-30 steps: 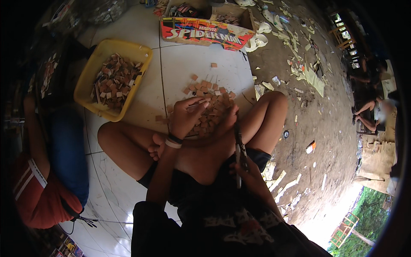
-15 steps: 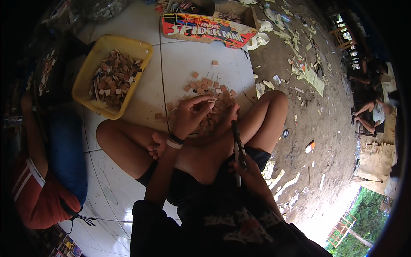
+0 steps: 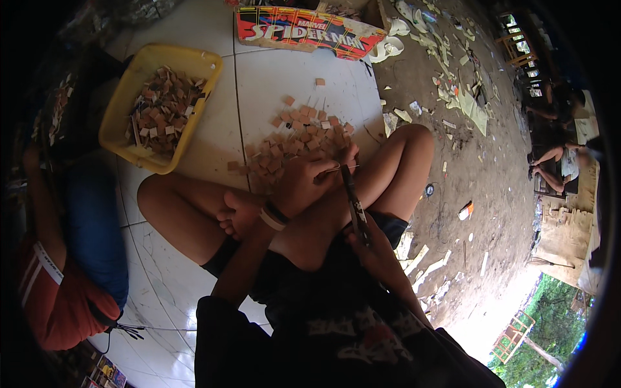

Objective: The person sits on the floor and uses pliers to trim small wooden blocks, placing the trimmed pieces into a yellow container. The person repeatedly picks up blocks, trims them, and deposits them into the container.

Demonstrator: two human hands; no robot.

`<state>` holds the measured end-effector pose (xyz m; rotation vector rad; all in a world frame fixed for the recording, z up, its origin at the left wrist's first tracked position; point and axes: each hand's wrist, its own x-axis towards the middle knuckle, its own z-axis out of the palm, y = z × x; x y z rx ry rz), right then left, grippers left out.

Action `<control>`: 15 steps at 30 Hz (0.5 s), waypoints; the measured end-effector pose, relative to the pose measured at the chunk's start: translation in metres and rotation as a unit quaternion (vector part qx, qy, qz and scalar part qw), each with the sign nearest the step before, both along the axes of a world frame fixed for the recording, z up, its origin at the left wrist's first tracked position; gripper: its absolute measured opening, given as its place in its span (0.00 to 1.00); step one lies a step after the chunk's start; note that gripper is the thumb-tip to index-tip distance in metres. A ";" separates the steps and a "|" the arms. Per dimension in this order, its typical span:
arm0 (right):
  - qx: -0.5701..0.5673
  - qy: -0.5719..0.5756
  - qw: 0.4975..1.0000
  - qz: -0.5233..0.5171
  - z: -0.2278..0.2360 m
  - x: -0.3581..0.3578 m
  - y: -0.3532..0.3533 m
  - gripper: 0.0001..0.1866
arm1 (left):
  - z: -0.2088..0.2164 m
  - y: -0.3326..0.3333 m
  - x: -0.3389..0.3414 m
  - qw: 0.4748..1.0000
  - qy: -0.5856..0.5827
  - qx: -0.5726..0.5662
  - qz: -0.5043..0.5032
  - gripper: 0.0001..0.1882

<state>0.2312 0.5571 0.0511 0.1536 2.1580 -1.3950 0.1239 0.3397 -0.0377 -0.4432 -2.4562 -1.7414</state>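
Note:
My left hand (image 3: 303, 184) is closed with fingertips pinched on a thin, pale sliver (image 3: 335, 169), whose exact kind is too small to tell. In my right hand (image 3: 372, 251), by my right thigh, is a long dark hand tool (image 3: 356, 210) that resembles shears. Its narrow end points away from me and meets the sliver just beyond my left fingertips. Beneath and past my left hand, small square brown tiles (image 3: 304, 132) lie heaped on the white tiled floor (image 3: 200, 252). My left hand hides part of this heap.
A yellow basin (image 3: 217, 77) of similar small squares stands at the left. Farther off is a red printed cardboard box (image 3: 310, 32). Another person's arm and red clothing (image 3: 71, 304) are close on the left. Scraps (image 3: 472, 110) litter the dirt ground at right.
My left hand has moved right and nearer to me, bringing the pinched sliver to the tool's end. The tool's end has shifted slightly left and away from me.

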 end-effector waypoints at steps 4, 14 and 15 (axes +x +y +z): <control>0.022 -0.006 1.000 0.001 -0.002 0.001 -0.001 0.32 | -0.003 0.001 0.001 1.000 0.007 0.017 0.018 0.12; 0.017 0.002 1.000 0.002 -0.006 0.003 -0.002 0.32 | -0.003 -0.001 0.000 0.999 0.008 0.027 0.018 0.12; 0.020 0.002 1.000 0.005 -0.006 0.003 -0.002 0.32 | -0.003 -0.001 0.000 0.999 0.012 0.026 0.019 0.12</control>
